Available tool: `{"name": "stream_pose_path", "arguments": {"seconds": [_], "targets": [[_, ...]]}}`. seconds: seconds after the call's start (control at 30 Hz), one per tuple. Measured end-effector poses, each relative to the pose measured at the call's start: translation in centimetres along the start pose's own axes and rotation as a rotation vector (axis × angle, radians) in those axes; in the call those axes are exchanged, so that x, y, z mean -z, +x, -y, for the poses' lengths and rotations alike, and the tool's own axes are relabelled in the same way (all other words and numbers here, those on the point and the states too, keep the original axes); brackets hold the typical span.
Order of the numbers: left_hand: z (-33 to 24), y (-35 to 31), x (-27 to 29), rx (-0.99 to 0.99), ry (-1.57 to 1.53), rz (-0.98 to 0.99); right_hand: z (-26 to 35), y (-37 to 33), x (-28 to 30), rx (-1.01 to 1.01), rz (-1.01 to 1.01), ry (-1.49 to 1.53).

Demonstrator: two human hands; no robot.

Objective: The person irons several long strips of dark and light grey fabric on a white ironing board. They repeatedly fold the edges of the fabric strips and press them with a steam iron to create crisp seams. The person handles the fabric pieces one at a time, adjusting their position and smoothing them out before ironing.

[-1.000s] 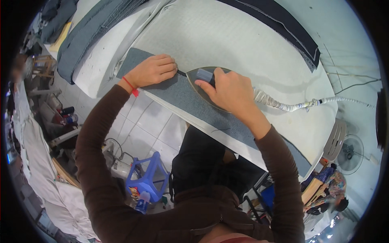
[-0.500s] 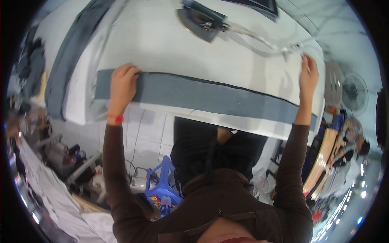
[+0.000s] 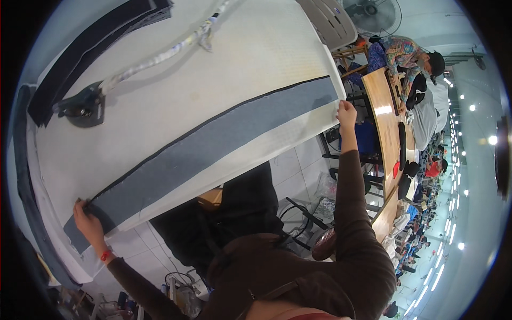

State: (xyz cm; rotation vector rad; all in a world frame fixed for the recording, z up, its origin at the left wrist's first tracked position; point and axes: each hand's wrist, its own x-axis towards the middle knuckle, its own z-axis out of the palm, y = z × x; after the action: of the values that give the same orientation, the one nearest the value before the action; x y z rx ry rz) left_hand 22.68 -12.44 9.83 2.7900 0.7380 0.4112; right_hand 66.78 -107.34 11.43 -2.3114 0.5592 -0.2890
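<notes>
- Grey cloth strip (image 3: 213,141) lies on the table (image 3: 250,53), between both hands.
- Left hand (image 3: 89,224) touches one end, fingers bent; pinch unclear.
- Right hand (image 3: 348,113), curled, just beside the other; grip unclear.

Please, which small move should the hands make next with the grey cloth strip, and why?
Perhaps the right hand should secure the right end of the grey strip: its fingertips are close to that end, but a grip on the cloth is not clear to see. The left hand is at the opposite end, and the iron rests apart from the strip.
</notes>
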Motion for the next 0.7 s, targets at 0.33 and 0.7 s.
{"name": "stream_pose_path", "arguments": {"seconds": [0.33, 0.7], "targets": [[-0.4, 2.8, 1.8, -0.001, 0.138, 0.235, 5.4, 6.5, -4.9, 0.035, 0.055, -0.217], [-5.8, 4.4, 1.0, -0.161, 0.100, 0.189, 0.5, 17.7, 2.0, 0.391, -0.069, -0.444]]}}
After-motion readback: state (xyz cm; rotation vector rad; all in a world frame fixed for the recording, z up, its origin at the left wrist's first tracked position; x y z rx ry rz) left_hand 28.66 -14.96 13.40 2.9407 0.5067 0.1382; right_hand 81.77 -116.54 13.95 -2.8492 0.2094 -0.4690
